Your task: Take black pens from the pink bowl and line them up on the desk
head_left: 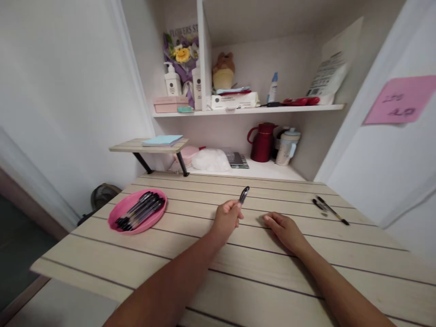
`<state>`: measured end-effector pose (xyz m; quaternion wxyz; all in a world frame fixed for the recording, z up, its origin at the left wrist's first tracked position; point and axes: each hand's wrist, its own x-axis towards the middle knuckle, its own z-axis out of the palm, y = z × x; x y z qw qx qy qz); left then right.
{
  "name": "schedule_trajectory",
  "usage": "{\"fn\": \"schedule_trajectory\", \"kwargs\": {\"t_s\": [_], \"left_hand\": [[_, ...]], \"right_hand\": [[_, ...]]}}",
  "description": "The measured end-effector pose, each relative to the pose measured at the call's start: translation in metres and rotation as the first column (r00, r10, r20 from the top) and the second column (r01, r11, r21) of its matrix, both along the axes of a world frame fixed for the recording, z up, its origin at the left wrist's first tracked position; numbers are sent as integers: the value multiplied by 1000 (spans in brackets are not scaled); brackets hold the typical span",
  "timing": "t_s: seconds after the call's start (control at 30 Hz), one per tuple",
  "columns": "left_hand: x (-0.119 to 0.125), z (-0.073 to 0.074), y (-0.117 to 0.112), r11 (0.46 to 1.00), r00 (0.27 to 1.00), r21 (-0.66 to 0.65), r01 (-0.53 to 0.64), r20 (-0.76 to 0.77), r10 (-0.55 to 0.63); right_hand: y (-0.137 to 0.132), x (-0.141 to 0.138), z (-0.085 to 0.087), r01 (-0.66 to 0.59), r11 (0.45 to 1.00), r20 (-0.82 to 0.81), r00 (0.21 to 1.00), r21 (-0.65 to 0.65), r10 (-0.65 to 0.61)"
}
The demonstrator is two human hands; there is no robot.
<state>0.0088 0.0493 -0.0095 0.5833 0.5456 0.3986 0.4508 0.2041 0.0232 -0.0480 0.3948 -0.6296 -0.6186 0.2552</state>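
My left hand (227, 217) is closed around a black pen (243, 195), whose capped end sticks up and away from me above the wooden table (259, 272). A little to its right my right hand (285, 229) rests flat on the tabletop, fingers together and curled slightly, holding nothing. On the left of the table a pink plate (126, 224) holds several black pens (140, 210). A single pen and a small cap (329, 209) lie loose far right on the table.
Behind the table stand a small wooden riser with a blue notebook (162, 140), a red jug (261, 141), a pale cup (286, 145) and a white bag (211, 160). A shelf above carries bottles, boxes and a plush toy. A pink note (402, 100) hangs on the right wall.
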Motion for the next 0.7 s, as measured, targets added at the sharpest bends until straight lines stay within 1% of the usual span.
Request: {"fn": "schedule_trajectory", "kwargs": {"t_s": [0.07,0.13,0.17,0.2,0.23,0.27,0.3,0.33,0.37,0.4,0.43,0.47,0.5,0.6,0.7], "left_hand": [[-28,11,11,994,994,82,-74,-70,80],[-67,22,21,963,958,213,-166,-197,209],[-90,26,25,928,912,305,-214,-279,302],[-115,30,26,881,839,404,-245,-367,402],[-140,33,27,826,743,501,-258,-444,501],[-165,36,26,777,621,575,-258,-517,589],[-187,38,25,746,484,618,-249,-588,648],[-208,40,22,728,348,637,-252,-643,683],[-225,40,20,727,222,636,-258,-694,685],[-239,40,18,741,113,615,-271,-744,659],[-249,39,16,759,35,588,-278,-784,620],[-256,38,15,775,-14,564,-284,-811,585],[-261,36,14,788,-39,545,-287,-829,558],[-263,33,15,801,-46,530,-280,-841,540],[-256,34,17,802,-59,533,-270,-840,539]], "right_hand": [[1,2,-6,-33,999,116,993,-15,35],[2,4,-9,-56,998,173,983,-7,56],[2,4,-11,-61,998,191,980,-4,61],[3,5,-12,-67,998,206,976,-10,68],[4,6,-14,-72,997,216,973,-20,75],[5,7,-16,-76,997,226,971,-33,81],[6,8,-18,-80,996,236,968,-45,88],[7,9,-20,-82,995,245,965,-53,92],[8,9,-22,-82,995,255,962,-57,94],[9,9,-24,-82,995,264,960,-58,95],[10,10,-25,-82,995,271,958,-55,94],[11,10,-26,-80,995,275,957,-51,91],[11,10,-27,-79,996,275,957,-47,89],[11,12,-29,-83,996,269,959,-35,89],[10,12,-28,-93,995,266,959,-21,95]]}}
